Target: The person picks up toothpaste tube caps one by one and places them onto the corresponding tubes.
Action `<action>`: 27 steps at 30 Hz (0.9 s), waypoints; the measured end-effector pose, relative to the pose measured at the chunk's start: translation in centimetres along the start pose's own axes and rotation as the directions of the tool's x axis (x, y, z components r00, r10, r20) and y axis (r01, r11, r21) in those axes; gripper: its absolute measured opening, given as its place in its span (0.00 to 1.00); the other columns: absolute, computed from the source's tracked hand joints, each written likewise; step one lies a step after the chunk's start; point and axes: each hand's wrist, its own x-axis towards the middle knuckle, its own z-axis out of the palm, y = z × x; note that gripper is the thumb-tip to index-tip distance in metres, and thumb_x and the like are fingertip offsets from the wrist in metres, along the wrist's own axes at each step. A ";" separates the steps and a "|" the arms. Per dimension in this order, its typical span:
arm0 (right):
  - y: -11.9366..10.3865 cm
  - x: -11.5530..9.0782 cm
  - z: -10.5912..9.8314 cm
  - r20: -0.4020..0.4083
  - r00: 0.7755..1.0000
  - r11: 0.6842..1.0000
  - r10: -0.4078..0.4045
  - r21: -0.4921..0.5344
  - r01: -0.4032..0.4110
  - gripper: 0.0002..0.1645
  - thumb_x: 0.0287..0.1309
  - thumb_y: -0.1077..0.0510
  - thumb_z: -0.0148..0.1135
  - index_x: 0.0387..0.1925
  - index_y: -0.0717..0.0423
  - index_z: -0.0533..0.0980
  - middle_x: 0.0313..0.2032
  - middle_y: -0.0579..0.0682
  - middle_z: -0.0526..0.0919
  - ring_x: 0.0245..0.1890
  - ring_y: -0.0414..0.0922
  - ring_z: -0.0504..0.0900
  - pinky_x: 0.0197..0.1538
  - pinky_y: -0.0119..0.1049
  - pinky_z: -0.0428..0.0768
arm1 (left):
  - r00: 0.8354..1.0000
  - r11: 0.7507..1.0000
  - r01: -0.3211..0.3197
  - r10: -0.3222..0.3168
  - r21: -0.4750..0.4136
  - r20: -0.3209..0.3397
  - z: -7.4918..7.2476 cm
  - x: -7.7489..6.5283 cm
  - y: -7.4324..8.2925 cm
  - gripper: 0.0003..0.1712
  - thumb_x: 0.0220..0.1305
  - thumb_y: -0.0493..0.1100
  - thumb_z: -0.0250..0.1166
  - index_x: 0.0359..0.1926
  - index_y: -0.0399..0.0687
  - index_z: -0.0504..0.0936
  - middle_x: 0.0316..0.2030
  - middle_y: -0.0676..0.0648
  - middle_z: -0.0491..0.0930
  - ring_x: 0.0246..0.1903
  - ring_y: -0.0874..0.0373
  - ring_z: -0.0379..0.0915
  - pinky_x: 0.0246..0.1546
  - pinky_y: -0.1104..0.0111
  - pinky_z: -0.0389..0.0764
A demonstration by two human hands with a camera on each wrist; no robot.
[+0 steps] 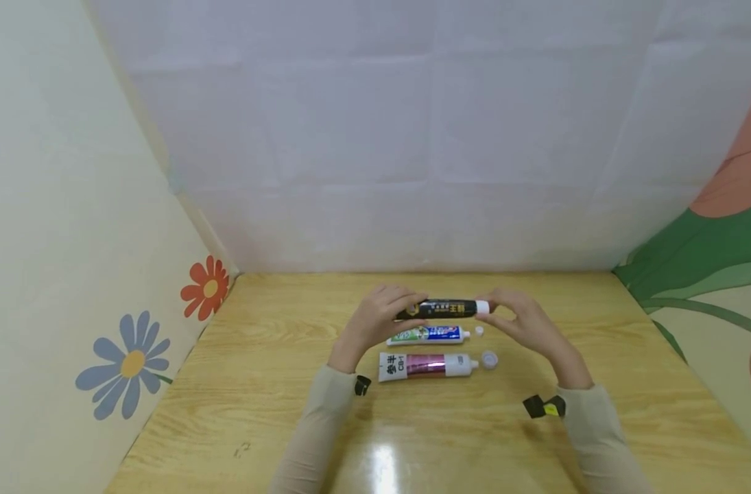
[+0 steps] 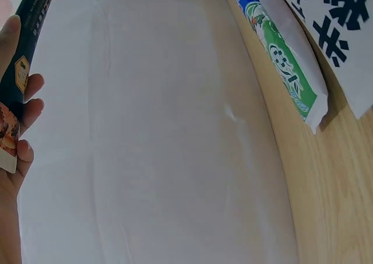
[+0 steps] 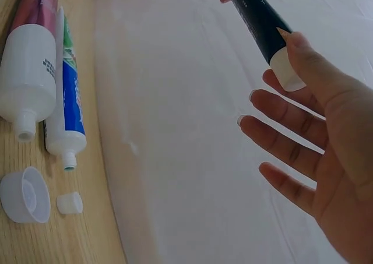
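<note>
**Black tube [image 1: 438, 309] held between your left hand [image 1: 380, 314] and right hand [image 1: 526, 324]**

Your left hand was clamped round the black tube's body, toward the end away from its white cap [image 1: 483, 307]. Your right hand pinched the white cap end between thumb and forefinger, its other fingers spread. You had the black tube up off the table [image 1: 276, 418]; in the head view it showed just beyond the blue-and-green tube [image 1: 426, 335], running roughly the same way.

The blue-and-green tube lay on the table, its bare nozzle toward your right. A small cap [image 1: 479, 331] sat just beside that nozzle, apart from it. On the near side of the blue-and-green tube lay the larger pink-and-white tube [image 1: 424, 365], also pointing its nozzle to the right. A wide cap [image 1: 489, 359] lay to the right of the blue-and-green tube and nearer to you. Well beyond the blue-and-green tube, a creased pale sheet [image 1: 412, 137] rose behind the table; well to its left, a red flower [image 1: 196, 296] showed on the side wall [image 1: 54, 206].
</note>
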 end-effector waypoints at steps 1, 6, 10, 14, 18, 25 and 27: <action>0.1 0.0 0.1 -0.001 1.000 1.000 0.001 -0.003 -0.001 0.14 0.50 0.59 0.68 0.42 0.48 0.79 0.31 0.35 0.79 0.33 0.33 0.75 0.41 0.38 0.78 | 1.000 1.000 0.002 -0.002 -0.005 0.005 0.1 -0.2 0.0 0.27 0.50 0.56 0.69 0.48 0.45 0.81 0.40 0.51 0.83 0.38 0.63 0.77 0.41 0.74 0.77; 0.4 -0.1 0.6 0.008 1.000 1.000 0.003 -0.010 -0.003 0.14 0.50 0.58 0.68 0.42 0.48 0.79 0.30 0.35 0.78 0.33 0.33 0.75 0.41 0.38 0.78 | 1.000 1.000 0.008 -0.007 -0.022 0.022 0.4 -0.9 -0.3 0.26 0.51 0.56 0.69 0.47 0.45 0.81 0.39 0.51 0.82 0.36 0.64 0.77 0.40 0.74 0.77; 0.9 -0.2 0.9 0.020 1.000 1.000 0.004 -0.022 -0.003 0.14 0.52 0.55 0.66 0.43 0.48 0.79 0.30 0.36 0.78 0.32 0.33 0.75 0.41 0.38 0.79 | 0.999 1.000 0.003 -0.002 -0.024 0.036 0.6 -1.2 -0.5 0.26 0.50 0.55 0.69 0.47 0.44 0.81 0.38 0.51 0.82 0.35 0.63 0.77 0.40 0.74 0.78; 1.3 -0.2 1.1 0.021 1.000 0.999 0.003 -0.032 -0.002 0.14 0.53 0.54 0.66 0.43 0.49 0.79 0.30 0.38 0.79 0.32 0.34 0.76 0.41 0.40 0.79 | 0.999 0.999 0.014 -0.012 -0.048 0.053 0.8 -1.6 -0.8 0.27 0.49 0.53 0.70 0.48 0.43 0.81 0.39 0.50 0.82 0.37 0.62 0.77 0.44 0.74 0.78; 1.5 -0.1 1.2 0.024 0.999 0.998 0.037 -0.045 -0.036 0.15 0.53 0.54 0.66 0.44 0.49 0.79 0.30 0.37 0.78 0.33 0.34 0.76 0.41 0.41 0.79 | 0.998 0.997 0.025 -0.020 -0.068 0.067 1.1 -1.9 -1.3 0.28 0.50 0.54 0.69 0.50 0.44 0.79 0.40 0.49 0.82 0.39 0.61 0.77 0.47 0.73 0.77; 1.9 0.1 1.4 0.047 0.994 0.994 0.097 -0.054 -0.094 0.16 0.54 0.50 0.64 0.45 0.49 0.79 0.33 0.40 0.79 0.33 0.37 0.77 0.40 0.40 0.79 | 0.994 0.996 0.049 -0.042 -0.068 0.099 1.3 -2.4 -1.9 0.28 0.52 0.56 0.67 0.50 0.44 0.79 0.41 0.49 0.81 0.38 0.61 0.77 0.46 0.72 0.78; 2.1 0.2 1.5 0.052 0.993 0.994 0.103 -0.050 -0.101 0.17 0.55 0.50 0.64 0.46 0.50 0.78 0.34 0.41 0.80 0.33 0.37 0.77 0.40 0.40 0.79 | 0.993 0.995 0.062 -0.054 -0.078 0.104 1.4 -2.6 -2.1 0.28 0.51 0.55 0.69 0.49 0.44 0.80 0.41 0.49 0.81 0.36 0.62 0.77 0.45 0.72 0.78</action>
